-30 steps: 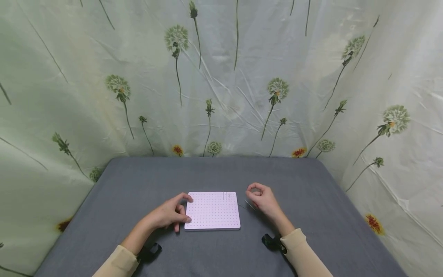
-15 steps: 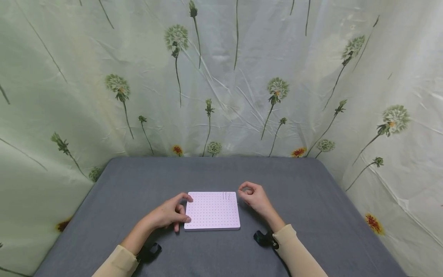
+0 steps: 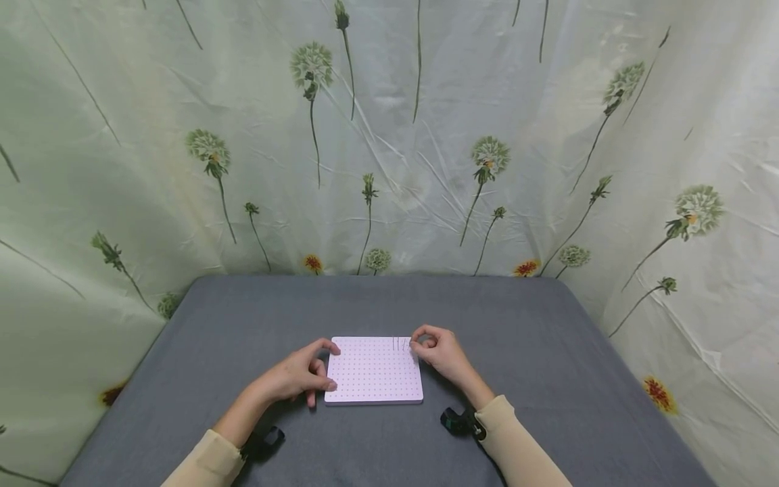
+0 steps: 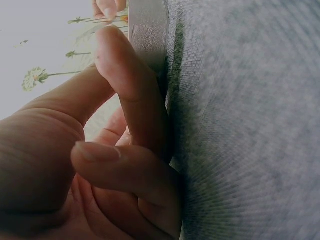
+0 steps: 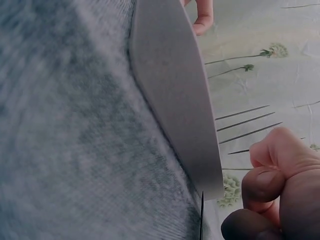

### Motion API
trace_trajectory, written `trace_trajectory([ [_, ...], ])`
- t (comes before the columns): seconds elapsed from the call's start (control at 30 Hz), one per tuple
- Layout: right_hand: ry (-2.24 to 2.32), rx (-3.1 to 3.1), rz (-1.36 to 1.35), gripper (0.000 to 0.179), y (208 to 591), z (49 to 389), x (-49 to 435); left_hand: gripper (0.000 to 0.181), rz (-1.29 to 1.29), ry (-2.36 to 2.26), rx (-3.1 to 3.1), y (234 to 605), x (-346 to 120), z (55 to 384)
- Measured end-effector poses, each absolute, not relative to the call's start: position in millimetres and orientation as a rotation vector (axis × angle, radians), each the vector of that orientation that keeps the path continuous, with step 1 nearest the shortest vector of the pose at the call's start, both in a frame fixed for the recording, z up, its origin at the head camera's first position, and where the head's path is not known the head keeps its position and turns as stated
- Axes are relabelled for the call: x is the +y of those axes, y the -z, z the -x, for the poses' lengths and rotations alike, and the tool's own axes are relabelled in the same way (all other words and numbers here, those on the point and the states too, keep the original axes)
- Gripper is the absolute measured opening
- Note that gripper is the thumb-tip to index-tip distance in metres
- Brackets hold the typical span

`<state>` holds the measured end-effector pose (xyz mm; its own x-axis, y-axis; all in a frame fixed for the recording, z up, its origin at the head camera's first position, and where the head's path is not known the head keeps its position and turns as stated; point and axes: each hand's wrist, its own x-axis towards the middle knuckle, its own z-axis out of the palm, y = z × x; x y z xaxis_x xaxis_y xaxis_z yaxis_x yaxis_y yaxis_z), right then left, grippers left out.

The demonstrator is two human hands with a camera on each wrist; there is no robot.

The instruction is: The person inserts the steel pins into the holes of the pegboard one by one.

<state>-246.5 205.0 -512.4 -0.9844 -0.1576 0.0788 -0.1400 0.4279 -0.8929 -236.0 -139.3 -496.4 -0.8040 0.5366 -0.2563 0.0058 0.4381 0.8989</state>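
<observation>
A pale pink pegboard [image 3: 371, 372] with rows of small holes lies flat. Several thin needles [image 3: 398, 343] stand in its far right part, one leaning. My left hand [image 3: 298, 373] holds the board's left side, thumb and index finger on top near the corners; the other fingers curl below in the left wrist view. Over the far right corner, my right hand [image 3: 443, 353] pinches a needle [image 5: 239, 151], its tip showing past the fingertips in the right wrist view. Another dark needle [image 5: 201, 217] shows low there; whether it is held or lies loose I cannot tell.
A grey cloth-covered table [image 3: 292, 311] extends around the board. Behind it hangs a pale curtain [image 3: 402, 169] printed with dandelions. A black wrist camera [image 3: 263, 443] sits on the left wrist and another camera [image 3: 459, 423] on the right.
My right hand has moved left from beside the board to above its far right corner, near the standing needles. The left hand and the board have stayed put.
</observation>
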Motion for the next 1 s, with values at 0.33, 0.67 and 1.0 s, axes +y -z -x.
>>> trace_trajectory([
  [0.33, 1.533, 2.735, 0.344, 0.009, 514.3, 243.9, 205.0, 0.059, -0.463, -1.353, 2.183, 496.6, -139.5, 236.0],
  [0.67, 1.5, 2.751, 0.349, 0.006, 513.8, 243.6, 203.7, 0.059, -0.473, -1.353, 2.187, 495.9, -139.9, 235.3],
  [1.0, 1.502, 2.759, 0.339, 0.011, 512.3, 242.7, 203.1, 0.06, -0.459, -1.355, 2.183, 495.7, -139.0, 234.9],
])
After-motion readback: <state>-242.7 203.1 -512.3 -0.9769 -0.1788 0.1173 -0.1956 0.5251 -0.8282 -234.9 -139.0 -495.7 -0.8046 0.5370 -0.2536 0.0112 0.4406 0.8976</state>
